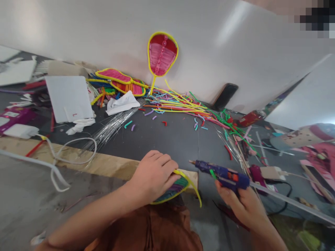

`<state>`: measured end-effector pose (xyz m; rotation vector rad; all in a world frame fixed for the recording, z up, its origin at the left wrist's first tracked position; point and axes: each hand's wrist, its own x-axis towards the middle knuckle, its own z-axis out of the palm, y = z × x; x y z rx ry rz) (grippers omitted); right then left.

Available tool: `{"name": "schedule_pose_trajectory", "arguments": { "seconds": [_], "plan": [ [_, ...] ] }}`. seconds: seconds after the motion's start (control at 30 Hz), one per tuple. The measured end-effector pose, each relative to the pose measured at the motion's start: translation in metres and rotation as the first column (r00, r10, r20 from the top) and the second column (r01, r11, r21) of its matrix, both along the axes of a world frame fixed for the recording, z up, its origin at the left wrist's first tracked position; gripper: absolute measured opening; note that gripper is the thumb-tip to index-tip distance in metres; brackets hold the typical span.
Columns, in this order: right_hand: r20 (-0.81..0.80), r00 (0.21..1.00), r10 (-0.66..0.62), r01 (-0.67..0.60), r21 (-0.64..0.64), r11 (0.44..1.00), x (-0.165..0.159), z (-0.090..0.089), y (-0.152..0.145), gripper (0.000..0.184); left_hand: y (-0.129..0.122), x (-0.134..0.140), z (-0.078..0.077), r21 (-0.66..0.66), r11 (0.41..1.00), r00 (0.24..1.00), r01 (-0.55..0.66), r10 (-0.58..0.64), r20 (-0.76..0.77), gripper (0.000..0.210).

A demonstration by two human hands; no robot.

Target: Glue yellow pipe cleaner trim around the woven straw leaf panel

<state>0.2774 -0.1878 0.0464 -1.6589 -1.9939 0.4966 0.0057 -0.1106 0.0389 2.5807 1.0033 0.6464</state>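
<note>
My left hand (155,176) is closed on a flat, rounded piece (175,190) with teal and purple stripes and a yellow edge, low over my lap. From its fingers a loose end of yellow pipe cleaner (194,188) curves down to the right. In my right hand (242,204) is a blue hot glue gun (222,172), its nozzle pointing left toward the piece but apart from it. A short green bit (213,174) shows by the gun's side. The left fingertips are partly hidden behind the hand.
A pink, yellow-edged paddle shape (162,54) leans on the wall. Pipe cleaners (178,101) lie heaped at the back, with clear strands (112,122) to the left. A phone (225,96), a red can (251,118) and a white cable (75,139) are around the table.
</note>
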Motion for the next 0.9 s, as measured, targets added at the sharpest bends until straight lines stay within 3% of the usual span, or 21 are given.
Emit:
{"name": "schedule_pose_trajectory", "arguments": {
  "seconds": [0.17,0.27,0.37,0.43,0.47,0.53,0.57,0.63,0.7,0.9],
  "plan": [
    [0.28,0.92,-0.273,0.257,0.093,0.962,0.035,-0.033,0.053,0.042,0.01,-0.014,0.011,-0.23,0.971,0.998,0.057,-0.057,0.008,0.012],
    [0.444,0.833,-0.329,0.331,0.075,0.941,0.06,-0.051,0.088,0.051,0.016,-0.019,0.015,-0.274,0.959,0.997,0.076,-0.076,0.01,0.013],
    [0.541,0.755,-0.372,0.38,0.102,0.919,0.069,-0.056,0.106,0.046,0.018,-0.021,0.016,-0.267,0.96,0.996,0.086,-0.083,0.023,0.016],
    [0.5,0.774,-0.389,0.322,0.22,0.921,0.058,-0.05,0.104,0.039,0.019,-0.021,0.015,-0.265,0.961,0.997,0.078,-0.073,0.027,0.018],
    [0.438,0.825,-0.357,0.244,0.293,0.924,0.046,-0.046,0.099,0.036,0.019,-0.02,0.014,-0.268,0.961,0.997,0.071,-0.067,0.026,0.018],
    [0.231,0.963,-0.135,0.022,0.434,0.9,0.016,-0.035,0.084,0.032,0.019,-0.02,0.014,-0.275,0.959,0.998,0.064,-0.06,0.022,0.017],
    [0.135,0.991,-0.018,-0.049,0.478,0.877,-0.002,-0.029,0.074,0.033,0.02,-0.02,0.013,-0.276,0.959,0.998,0.065,-0.06,0.025,0.017],
    [0.037,0.976,0.217,-0.203,0.525,0.827,-0.035,-0.02,0.056,0.038,0.021,-0.019,0.012,-0.281,0.958,0.998,0.062,-0.057,0.028,0.017],
    [0.009,0.94,0.342,-0.297,0.518,0.802,-0.059,-0.014,0.043,0.04,0.021,-0.019,0.01,-0.28,0.958,0.998,0.054,-0.049,0.026,0.016],
    [0.027,0.916,0.4,-0.367,0.459,0.809,-0.078,-0.014,0.042,0.032,0.016,-0.019,0.008,-0.232,0.972,0.999,0.043,-0.038,0.027,0.014]
  ]
}}
